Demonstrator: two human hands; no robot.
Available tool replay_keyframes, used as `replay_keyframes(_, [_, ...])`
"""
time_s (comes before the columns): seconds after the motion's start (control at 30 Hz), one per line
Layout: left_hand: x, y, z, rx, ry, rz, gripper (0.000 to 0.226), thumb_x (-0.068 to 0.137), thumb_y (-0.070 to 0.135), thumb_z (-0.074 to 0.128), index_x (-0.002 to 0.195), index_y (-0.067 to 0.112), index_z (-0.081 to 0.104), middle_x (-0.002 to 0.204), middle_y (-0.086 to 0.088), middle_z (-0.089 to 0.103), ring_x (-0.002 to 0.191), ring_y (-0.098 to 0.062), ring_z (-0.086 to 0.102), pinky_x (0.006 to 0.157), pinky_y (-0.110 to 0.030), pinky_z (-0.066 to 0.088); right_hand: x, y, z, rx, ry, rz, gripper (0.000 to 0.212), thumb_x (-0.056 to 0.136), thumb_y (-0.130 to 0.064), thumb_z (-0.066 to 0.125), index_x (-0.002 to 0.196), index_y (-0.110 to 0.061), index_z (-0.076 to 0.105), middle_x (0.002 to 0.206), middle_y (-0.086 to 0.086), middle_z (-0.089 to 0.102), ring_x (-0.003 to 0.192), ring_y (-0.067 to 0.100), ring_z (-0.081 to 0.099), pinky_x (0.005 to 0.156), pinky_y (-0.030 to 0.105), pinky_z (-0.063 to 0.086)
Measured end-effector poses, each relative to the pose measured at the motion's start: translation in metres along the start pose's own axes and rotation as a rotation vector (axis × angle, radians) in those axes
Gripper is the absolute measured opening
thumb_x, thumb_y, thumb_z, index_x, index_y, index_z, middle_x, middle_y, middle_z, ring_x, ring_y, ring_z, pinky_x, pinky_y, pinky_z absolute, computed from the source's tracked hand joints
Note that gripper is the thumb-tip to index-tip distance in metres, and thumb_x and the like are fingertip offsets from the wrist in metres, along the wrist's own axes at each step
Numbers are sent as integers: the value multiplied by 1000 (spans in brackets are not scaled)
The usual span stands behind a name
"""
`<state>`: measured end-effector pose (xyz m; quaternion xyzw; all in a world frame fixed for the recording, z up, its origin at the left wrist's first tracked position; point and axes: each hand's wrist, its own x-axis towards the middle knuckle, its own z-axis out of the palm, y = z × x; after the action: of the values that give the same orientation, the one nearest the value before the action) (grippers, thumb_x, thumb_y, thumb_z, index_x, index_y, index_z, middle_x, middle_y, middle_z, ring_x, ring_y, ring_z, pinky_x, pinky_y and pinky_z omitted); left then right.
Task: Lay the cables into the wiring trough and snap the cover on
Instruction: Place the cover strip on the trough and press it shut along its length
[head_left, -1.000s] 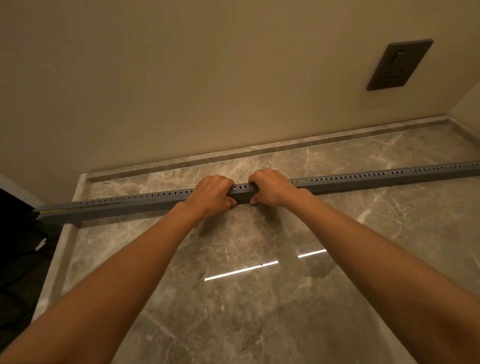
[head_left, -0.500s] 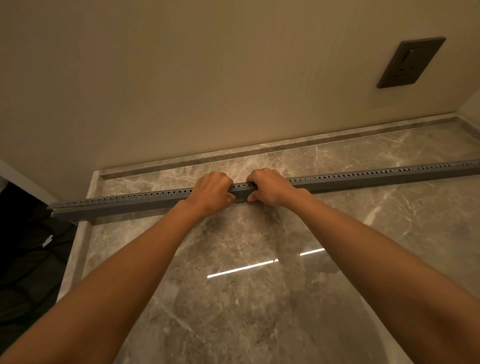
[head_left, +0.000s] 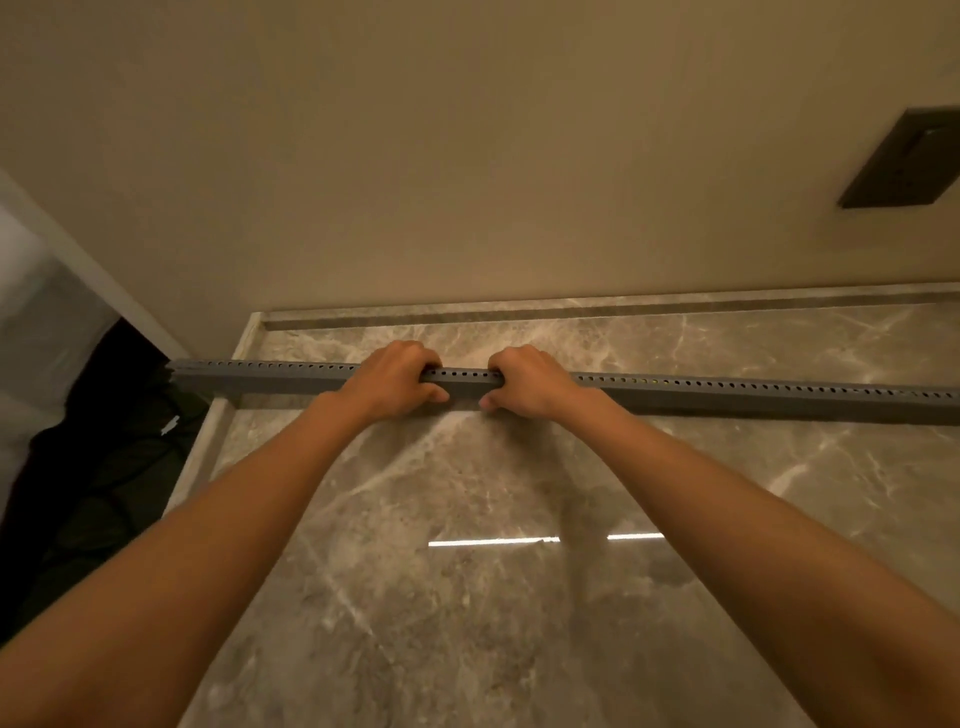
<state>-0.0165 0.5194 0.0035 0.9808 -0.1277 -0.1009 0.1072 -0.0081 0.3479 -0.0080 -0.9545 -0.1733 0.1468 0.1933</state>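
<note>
1. The gray trough (head_left: 727, 396) lies flat on the marble counter (head_left: 467, 613) and runs from left to right. Its left end juts past the counter's left edge, and its right end runs out of the picture.
2. Your left hand (head_left: 392, 382) grasps the trough. The fingers curl over its far top edge and the thumb presses against its near side.
3. Your right hand (head_left: 530, 383) grasps the trough just to the right in the same way. The two hands are apart, with a short bare stretch of trough between them.
4. A row of small holes runs along the top of the trough. You cannot tell from here whether the cover sits on it or whether cables lie inside.
5. Behind the trough, a beige wall (head_left: 415, 156) rises from a raised stone lip at the back of the counter. The trough lies apart from that lip.
6. A dark socket plate (head_left: 904, 156) sits on the wall above the trough's right part and is cut off by the picture's edge.
7. On the near side of the trough, a thin bright streak of light (head_left: 493, 542) shows on the counter between your forearms.
8. Below the trough's left end is a dark heap (head_left: 104, 467), too dim to identify.
</note>
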Motion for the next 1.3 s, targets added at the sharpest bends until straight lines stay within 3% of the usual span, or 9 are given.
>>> replay_keyframes(0.17, [-9,-26,-12,15,-31,-40,26,82,25,65,101,7,63,100,-15,64,92,-29,56,76,-38,45,14,-33,15,28,0,-25,31,84,-28,63,103,-4,57,108,17,62,98,33,57,70,33,37])
replay_keyframes(0.4, [-6,-29,-3,176,12,82,25,86,24,57,103,5,55,111,-14,59,99,-30,54,77,-37,42,19,-47,23,47,64,23,24,82,-23,65,96,-5,61,100,17,65,91,32,58,71,33,37])
replay_keyframes(0.67, [-1,-38,0,222,63,184,30,85,28,57,105,5,61,108,-15,61,100,-31,55,77,-38,43,17,-51,23,17,103,66,19,79,-22,67,89,-7,64,96,16,66,90,33,57,68,30,32])
replay_keyframes(0.9, [-10,-65,-11,29,21,179,30,83,29,63,104,8,62,104,-13,63,94,-28,56,71,-35,41,23,-67,21,-7,46,110,25,78,-22,69,94,-5,63,99,16,64,85,29,55,66,31,36])
replay_keyframes(1.1, [-25,-106,-25,16,-3,85,32,79,33,67,101,10,65,98,-11,65,90,-27,58,74,-39,47,38,-99,34,54,32,61,27,82,-26,66,99,-5,61,99,15,63,78,24,48,67,31,34])
replay_keyframes(1.3, [-26,-106,-21,95,47,109,28,81,30,64,95,6,65,97,-14,64,90,-31,57,70,-37,42,43,-109,42,45,73,48,22,81,-22,66,97,-7,63,96,15,64,76,23,46,67,30,31])
